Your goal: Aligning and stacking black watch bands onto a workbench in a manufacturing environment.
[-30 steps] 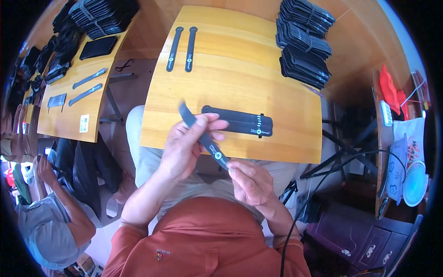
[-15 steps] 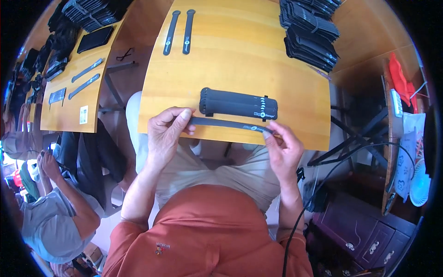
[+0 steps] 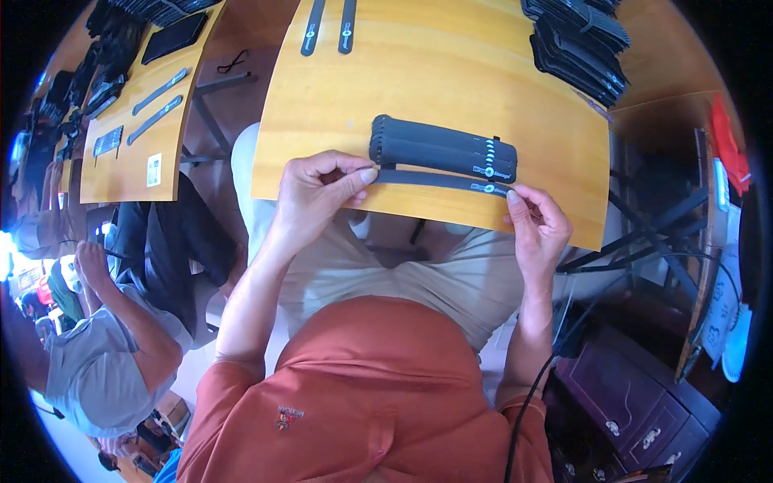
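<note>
"Left fingers [image 3: 354,184]?"
"Closed, pinching the plain end of one charcoal strap [image 3: 435,179]."
"Right fingers [image 3: 520,211]?"
"Closed likewise, on its printed end; strap spans between."
"Beyond the fingers?"
"One strap bundle [image 3: 439,147], dark, lying on tabletop [image 3: 403,80]."

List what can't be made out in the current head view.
- Held strap: both ends, covered by the left hand and right hand.
- Two loose straps: far ends, cut off by the head view's top edge.
- Dark stack at upper right: top, cut off by the same edge.
- Strap bundle: underside, hidden by its own upper face.
</note>
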Tool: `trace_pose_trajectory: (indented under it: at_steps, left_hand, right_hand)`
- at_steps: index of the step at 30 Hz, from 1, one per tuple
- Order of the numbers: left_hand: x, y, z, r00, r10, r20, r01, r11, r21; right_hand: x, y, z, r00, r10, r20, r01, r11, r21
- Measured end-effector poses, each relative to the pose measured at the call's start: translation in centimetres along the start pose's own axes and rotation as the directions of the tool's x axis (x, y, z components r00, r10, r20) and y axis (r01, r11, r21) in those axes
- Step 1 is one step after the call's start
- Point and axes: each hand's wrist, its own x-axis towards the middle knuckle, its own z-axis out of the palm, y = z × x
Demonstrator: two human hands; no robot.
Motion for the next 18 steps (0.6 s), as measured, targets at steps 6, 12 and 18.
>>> trace_pose_trajectory:
  at_steps: [6,12,18]
  left_hand:
    - [1.9,-0.2,-0.1,1.0,-0.004,0.019,0.0,0.981,0.195]
    - [2.6,-0.7,-0.5,0.996,-0.006,0.085,-0.003,0.994,0.106]
    - [3.1,-0.4,-0.1,0.997,-0.055,0.045,0.046,0.981,0.188]
  right_hand:
    - [0.7,0.5,0.1,1.0,-0.011,-0.007,0.011,0.998,-0.06]
    - [1.5,0.7,0.1,0.999,-0.02,-0.034,0.014,0.989,-0.15]
    - [2.3,0.8,0.3,0.996,-0.087,-0.008,0.082,0.965,-0.249]
